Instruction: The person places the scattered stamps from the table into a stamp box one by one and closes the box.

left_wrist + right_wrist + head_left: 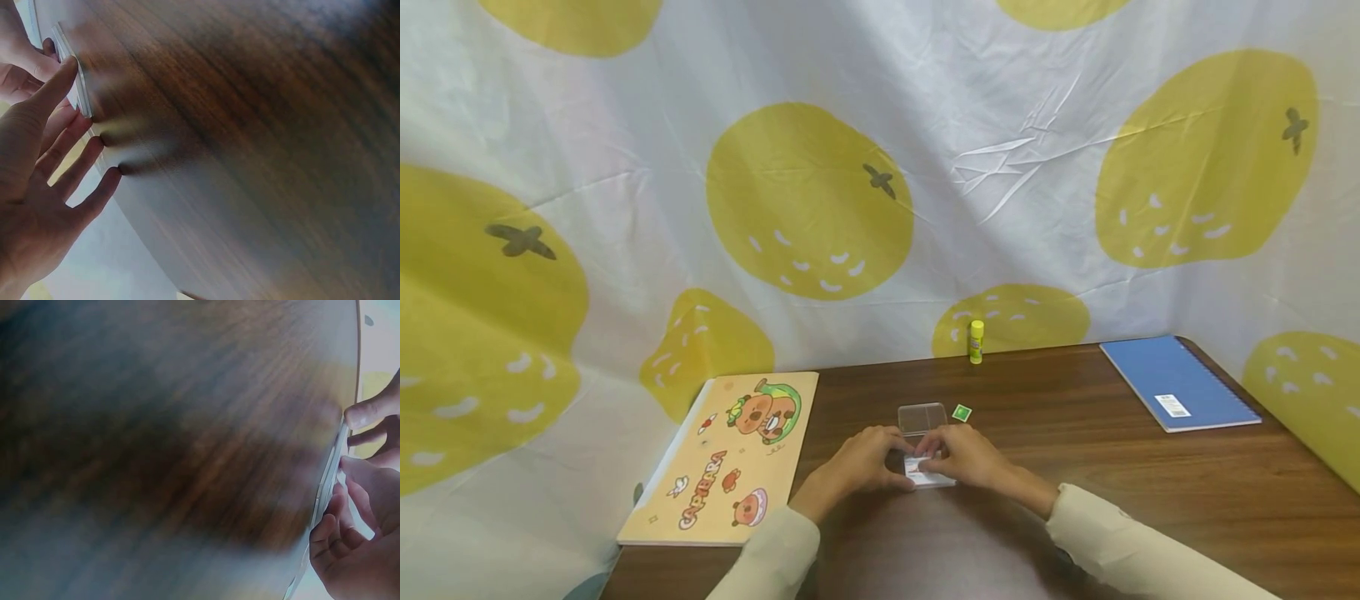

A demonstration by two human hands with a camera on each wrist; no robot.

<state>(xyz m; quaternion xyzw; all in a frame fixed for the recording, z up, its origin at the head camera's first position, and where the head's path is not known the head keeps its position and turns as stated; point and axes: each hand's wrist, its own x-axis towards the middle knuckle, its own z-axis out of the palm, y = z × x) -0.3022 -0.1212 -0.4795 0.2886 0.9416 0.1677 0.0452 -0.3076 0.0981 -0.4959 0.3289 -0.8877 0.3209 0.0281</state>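
Wood-grain table [1045,400], dark brown, set against a white curtain [1000,233] printed with large yellow fruit. White card [931,481], bearing small print, lies at the table's centre, on the near side; the wrist views show a thin, clear-edged slab at this spot. Clear plastic lid [917,417] just beyond it on the far side; any join between the two is covered by fingers. Small green square [962,412] with a pale border lies flat, just right of the lid.

Left hand [868,458]: holds the card's left end, thumb at the near edge, fingers curved round the left and far sides; the outer fingers are spread, as seen in the left wrist view. Right hand [966,457]: bent over the card from the right, thumb and index close together, thumb tip on the card; cannot tell whether they pinch anything.

Surroundings: orange capybara pad [722,467] at left; yellow glue stick [977,342] upright at the far edge; blue spiral notebook [1172,379] at far right, white label on its cover. Both sleeves [1135,542] pale beige.
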